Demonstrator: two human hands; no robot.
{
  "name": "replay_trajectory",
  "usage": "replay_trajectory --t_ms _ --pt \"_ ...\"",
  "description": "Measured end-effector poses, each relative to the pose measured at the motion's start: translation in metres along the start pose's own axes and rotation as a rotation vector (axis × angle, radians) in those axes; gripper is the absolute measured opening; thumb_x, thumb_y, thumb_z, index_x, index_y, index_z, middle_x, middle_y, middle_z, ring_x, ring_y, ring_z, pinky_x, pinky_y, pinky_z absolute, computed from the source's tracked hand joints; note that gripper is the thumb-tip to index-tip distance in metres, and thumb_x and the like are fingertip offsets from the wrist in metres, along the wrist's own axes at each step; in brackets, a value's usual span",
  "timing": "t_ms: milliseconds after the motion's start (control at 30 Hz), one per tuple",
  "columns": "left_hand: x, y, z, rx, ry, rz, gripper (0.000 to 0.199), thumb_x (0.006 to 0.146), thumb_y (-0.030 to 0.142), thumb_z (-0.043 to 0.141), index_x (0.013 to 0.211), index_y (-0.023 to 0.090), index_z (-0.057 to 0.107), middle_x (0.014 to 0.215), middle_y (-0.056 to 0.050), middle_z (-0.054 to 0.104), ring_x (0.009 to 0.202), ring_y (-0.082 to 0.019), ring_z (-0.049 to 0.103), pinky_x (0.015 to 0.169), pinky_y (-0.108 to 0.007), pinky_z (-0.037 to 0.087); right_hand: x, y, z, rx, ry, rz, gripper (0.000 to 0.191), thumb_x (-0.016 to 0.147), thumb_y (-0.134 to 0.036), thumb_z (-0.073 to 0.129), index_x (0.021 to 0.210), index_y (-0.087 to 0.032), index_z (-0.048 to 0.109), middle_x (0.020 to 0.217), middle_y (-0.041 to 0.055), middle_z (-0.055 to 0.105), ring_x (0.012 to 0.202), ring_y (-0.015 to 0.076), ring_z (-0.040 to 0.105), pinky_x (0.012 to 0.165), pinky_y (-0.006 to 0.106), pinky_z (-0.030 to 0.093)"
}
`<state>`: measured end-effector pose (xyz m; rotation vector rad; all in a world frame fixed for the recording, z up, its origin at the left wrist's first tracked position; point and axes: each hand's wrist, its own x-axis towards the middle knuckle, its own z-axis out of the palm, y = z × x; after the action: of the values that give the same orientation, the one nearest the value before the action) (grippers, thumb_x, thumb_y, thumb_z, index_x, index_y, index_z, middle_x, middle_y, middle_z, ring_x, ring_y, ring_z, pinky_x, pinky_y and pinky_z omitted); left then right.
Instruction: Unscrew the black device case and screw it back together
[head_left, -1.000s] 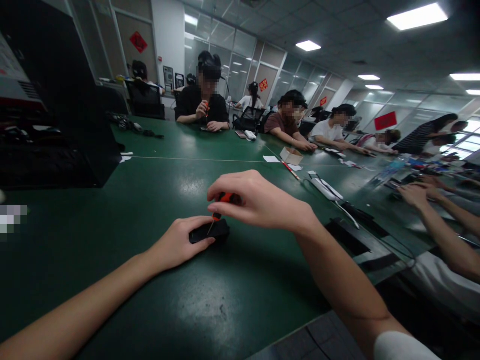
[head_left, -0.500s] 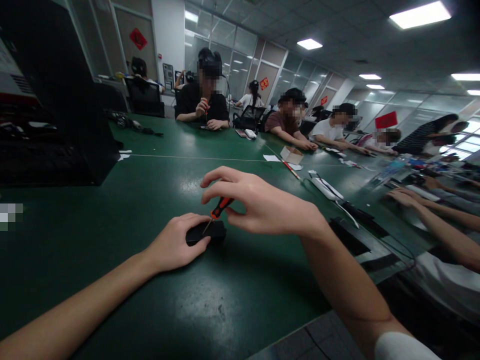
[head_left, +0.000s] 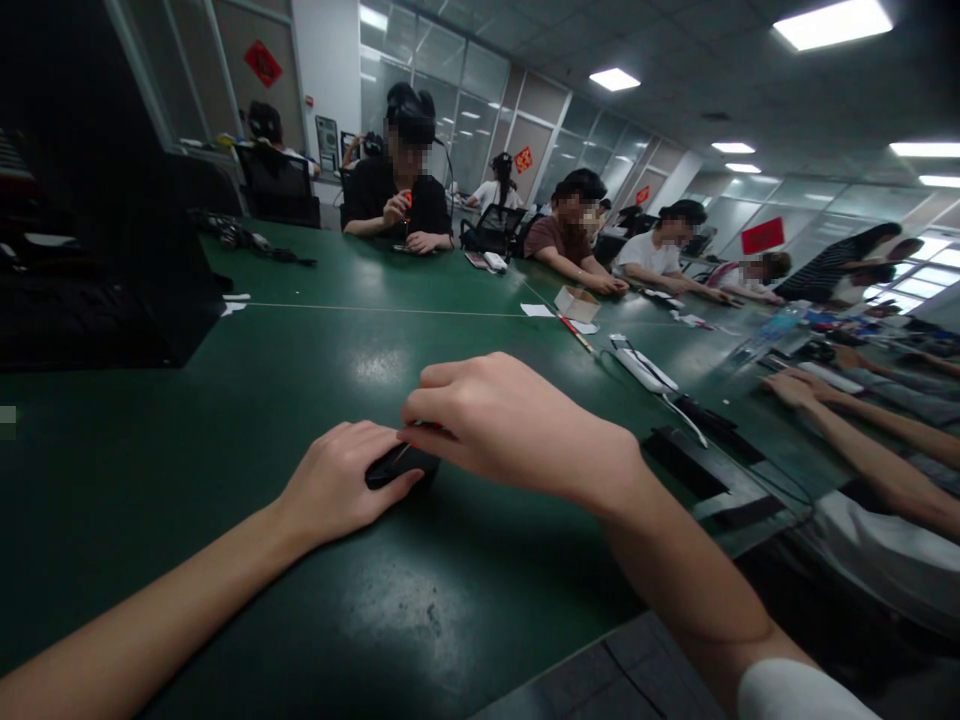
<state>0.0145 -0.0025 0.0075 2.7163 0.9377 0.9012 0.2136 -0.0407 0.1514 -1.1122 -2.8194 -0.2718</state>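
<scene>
A small black box-like object (head_left: 396, 466) lies on the green table (head_left: 300, 620). My left hand (head_left: 349, 475) is closed around its left side, thumb along the near edge and fingers over the far edge. Above its right part is my right hand (head_left: 487, 415), with the fingers drawn together on a screwdriver (head_left: 406, 446). Only the thin shaft and a bit of orange show; the rest of the handle is hidden by my fingers. The shaft slants down to the black object's top, where its tip cannot be made out clearly.
A dark computer case (head_left: 97, 230) stands at the left. Toward the right lie a white power strip (head_left: 643, 364), black flat pieces (head_left: 694, 462) and a small open cardboard box (head_left: 576, 303). Across the table a person (head_left: 409, 190) works; another person's hands (head_left: 795, 388) rest at the right.
My right hand has lowered and its fingers have closed over the screwdriver handle, which showed plainly before. My left hand stays on the black object. The view has shifted slightly.
</scene>
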Motion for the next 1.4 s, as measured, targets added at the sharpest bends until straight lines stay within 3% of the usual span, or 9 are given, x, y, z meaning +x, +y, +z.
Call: replay_trajectory --t_ms 233,367,433,600,733,933,1100,1200,1400 --pt "0.001 -0.001 0.001 0.031 0.059 0.029 0.027 0.093 0.04 0.059 0.098 0.016 0.07 0.089 -0.008 0.074 0.082 -0.027 0.069 0.075 -0.039 0.051 0.0 -0.004 -0.002 -0.081 -0.006 0.047 0.035 0.103 -0.038 0.052 0.088 -0.017 0.075 0.084 0.0041 0.069 0.068 0.0138 0.059 0.055 0.033 0.02" --pt "0.0 0.0 0.0 0.043 0.037 0.024 0.028 0.09 0.039 0.062 0.102 0.016 0.071 0.092 -0.007 0.076 0.08 -0.026 0.071 0.073 -0.038 0.052 -0.001 0.0 0.011 -0.19 0.001 0.111 0.042 0.102 -0.042 0.054 0.077 -0.016 0.075 0.074 0.0056 0.069 0.061 0.0139 0.059 0.054 0.033 0.017" --pt "0.0 -0.002 0.0 0.032 0.022 0.01 0.032 0.091 0.044 0.064 0.107 0.018 0.072 0.095 -0.007 0.077 0.082 -0.026 0.072 0.074 -0.037 0.053 -0.005 0.009 0.025 -0.215 0.124 0.084 0.046 0.102 -0.042 0.051 0.071 -0.016 0.073 0.07 0.005 0.068 0.06 0.0132 0.058 0.054 0.032 0.018" --pt "-0.001 -0.007 0.004 -0.01 0.008 -0.037 0.04 0.092 0.054 0.063 0.112 0.021 0.074 0.103 -0.006 0.079 0.088 -0.025 0.075 0.078 -0.036 0.056 -0.032 0.056 0.065 -0.312 0.598 0.02 0.048 0.098 -0.027 0.052 0.051 -0.017 0.059 0.051 -0.0004 0.055 0.048 0.0092 0.042 0.052 0.03 0.023" --pt "-0.003 -0.01 0.007 -0.012 0.009 -0.039 0.044 0.093 0.057 0.061 0.114 0.021 0.074 0.104 -0.006 0.079 0.089 -0.025 0.075 0.081 -0.036 0.057 -0.052 0.086 0.081 -0.325 0.738 0.038 0.047 0.092 -0.019 0.055 0.045 -0.017 0.049 0.046 -0.0022 0.047 0.045 0.0079 0.036 0.049 0.028 0.023" --pt "-0.004 -0.01 0.006 0.003 0.004 -0.031 0.046 0.095 0.058 0.058 0.114 0.02 0.074 0.104 -0.008 0.079 0.09 -0.025 0.075 0.081 -0.037 0.057 -0.051 0.085 0.087 -0.201 0.617 0.126 0.05 0.094 -0.025 0.048 0.044 -0.019 0.044 0.045 -0.0009 0.044 0.045 0.009 0.035 0.049 0.029 0.022" --pt "-0.004 -0.009 0.005 -0.004 0.003 -0.019 0.043 0.095 0.056 0.058 0.114 0.021 0.073 0.104 -0.007 0.079 0.09 -0.025 0.075 0.082 -0.037 0.057 -0.048 0.082 0.094 -0.111 0.631 0.102 0.049 0.093 -0.023 0.05 0.045 -0.018 0.044 0.046 -0.0009 0.045 0.046 0.0086 0.035 0.05 0.029 0.022" --pt "-0.005 -0.009 0.007 -0.003 -0.001 -0.014 0.043 0.096 0.057 0.058 0.115 0.021 0.073 0.105 -0.007 0.079 0.091 -0.026 0.075 0.083 -0.038 0.056 -0.045 0.086 0.104 -0.01 0.594 0.168 0.051 0.097 -0.025 0.047 0.046 -0.017 0.045 0.047 -0.0011 0.045 0.046 0.0082 0.036 0.052 0.028 0.023" --pt "-0.005 -0.012 0.009 -0.008 0.005 -0.009 0.046 0.097 0.058 0.056 0.118 0.02 0.071 0.108 -0.008 0.078 0.094 -0.027 0.074 0.085 -0.039 0.055 -0.03 0.089 0.143 0.216 0.235 0.248 0.061 0.106 -0.039 0.03 0.055 -0.017 0.053 0.055 0.0013 0.053 0.052 0.0097 0.041 0.06 0.028 0.028"
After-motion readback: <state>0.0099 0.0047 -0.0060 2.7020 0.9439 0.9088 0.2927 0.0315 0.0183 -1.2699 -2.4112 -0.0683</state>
